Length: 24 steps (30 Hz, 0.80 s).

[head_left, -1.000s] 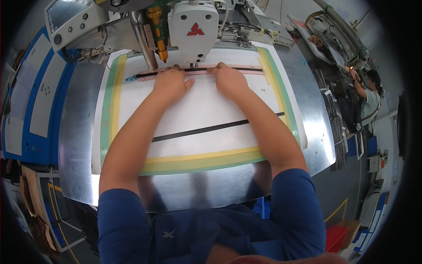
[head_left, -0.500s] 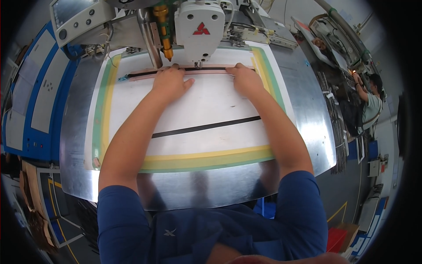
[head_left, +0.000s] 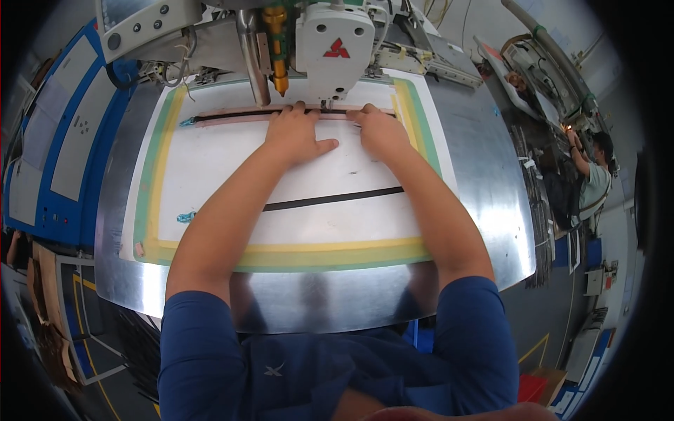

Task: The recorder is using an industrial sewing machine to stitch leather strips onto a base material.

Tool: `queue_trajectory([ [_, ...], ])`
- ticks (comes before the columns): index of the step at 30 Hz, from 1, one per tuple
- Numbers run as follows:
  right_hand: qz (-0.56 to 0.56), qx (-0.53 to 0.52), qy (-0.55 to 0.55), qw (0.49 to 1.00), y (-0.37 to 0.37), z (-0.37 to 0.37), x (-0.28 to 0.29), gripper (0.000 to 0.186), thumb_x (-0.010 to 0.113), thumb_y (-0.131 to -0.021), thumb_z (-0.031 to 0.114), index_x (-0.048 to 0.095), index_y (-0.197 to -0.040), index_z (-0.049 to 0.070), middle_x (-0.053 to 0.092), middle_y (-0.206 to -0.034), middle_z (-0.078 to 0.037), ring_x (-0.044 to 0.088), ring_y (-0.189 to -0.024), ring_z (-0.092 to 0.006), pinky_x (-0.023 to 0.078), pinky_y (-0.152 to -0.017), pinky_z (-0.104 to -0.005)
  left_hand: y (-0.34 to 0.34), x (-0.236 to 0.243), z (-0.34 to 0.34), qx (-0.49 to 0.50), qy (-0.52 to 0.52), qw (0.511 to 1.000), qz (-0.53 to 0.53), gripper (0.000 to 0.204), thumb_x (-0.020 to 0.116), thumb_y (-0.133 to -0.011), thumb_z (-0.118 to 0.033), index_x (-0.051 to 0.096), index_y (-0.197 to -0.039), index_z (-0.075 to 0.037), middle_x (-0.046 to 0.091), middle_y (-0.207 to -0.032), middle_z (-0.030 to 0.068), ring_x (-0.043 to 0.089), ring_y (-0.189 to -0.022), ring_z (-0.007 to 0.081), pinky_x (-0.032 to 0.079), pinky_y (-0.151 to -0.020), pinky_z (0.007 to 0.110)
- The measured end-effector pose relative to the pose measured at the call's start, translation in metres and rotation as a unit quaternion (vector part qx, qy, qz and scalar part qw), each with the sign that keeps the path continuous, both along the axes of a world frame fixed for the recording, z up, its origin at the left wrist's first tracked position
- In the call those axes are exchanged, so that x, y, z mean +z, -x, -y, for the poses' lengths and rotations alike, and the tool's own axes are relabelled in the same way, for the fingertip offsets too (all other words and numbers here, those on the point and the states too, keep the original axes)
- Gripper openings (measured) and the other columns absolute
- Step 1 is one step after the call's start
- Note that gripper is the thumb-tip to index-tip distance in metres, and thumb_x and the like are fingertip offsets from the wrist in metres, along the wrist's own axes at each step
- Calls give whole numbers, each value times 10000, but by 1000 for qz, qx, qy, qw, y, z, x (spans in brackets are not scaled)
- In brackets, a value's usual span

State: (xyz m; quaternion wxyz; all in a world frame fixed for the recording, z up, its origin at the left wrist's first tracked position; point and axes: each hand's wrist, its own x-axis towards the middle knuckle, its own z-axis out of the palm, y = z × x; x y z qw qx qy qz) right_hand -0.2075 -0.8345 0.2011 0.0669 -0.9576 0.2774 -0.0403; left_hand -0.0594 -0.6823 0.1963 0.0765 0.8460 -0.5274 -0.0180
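Observation:
A thin black strip [head_left: 232, 114] lies along a pink strip [head_left: 210, 123] near the far edge of a white sheet [head_left: 232, 161], passing under a white sewing machine head [head_left: 334, 56]. My left hand [head_left: 295, 135] rests on the strips just left of the needle area, fingers laid forward and thumb spread. On the other side, my right hand [head_left: 381, 133] has bent fingers on the black strip, seemingly pinching it; its thumb is mostly hidden. A second black strip [head_left: 330, 198] lies nearer, partly under my left forearm, with a teal piece [head_left: 187, 217] at its left end.
Yellow and green tape [head_left: 337, 254] borders the sheet on a shiny metal table [head_left: 330, 302]. A brass-coloured nozzle [head_left: 279, 63] hangs left of the machine head. A control panel [head_left: 144, 21] is at upper left, above a blue cabinet [head_left: 63, 154]. Another person [head_left: 597, 179] works at far right.
The taped sheet has slid slightly left over the table. My right hand has come closer to the machine head. The near strip's teal end now shows beside my left forearm.

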Motion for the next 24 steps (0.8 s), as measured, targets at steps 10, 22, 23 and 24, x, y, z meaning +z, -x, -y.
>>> queue_trajectory([
  [10,9,-10,1,1000,18,25,4,480,506,-959,-8,717,-1340,194,676,-1277,-81,675,-1181,-311,551,-1005,-425,-5,2,-3,27,-4,1000,4,740,694,-866,-678,700,-1374,-140,618,-1361,193,575,-1307,367,408,-1120,495],
  [22,33,-5,-19,999,4,7,1,474,501,-946,2,726,-1325,176,675,-1284,-73,673,-1187,-305,552,-1004,-424,-6,5,-9,39,12,999,-4,762,726,-853,-627,696,-1350,-51,622,-1375,204,576,-1320,354,421,-1137,468],
  [23,40,-2,-23,999,2,4,0,472,500,-946,4,727,-1323,175,673,-1287,-72,673,-1186,-306,554,-1002,-424,-10,1,-9,24,25,998,-47,767,725,-850,-632,695,-1356,-56,618,-1382,208,570,-1328,360,412,-1144,479],
  [24,41,-1,-25,999,1,2,-1,472,500,-946,4,727,-1323,175,673,-1287,-72,673,-1186,-306,554,-1002,-424,-8,-2,-9,25,24,998,-46,767,725,-850,-632,695,-1356,-56,618,-1382,208,570,-1328,360,412,-1144,479],
])
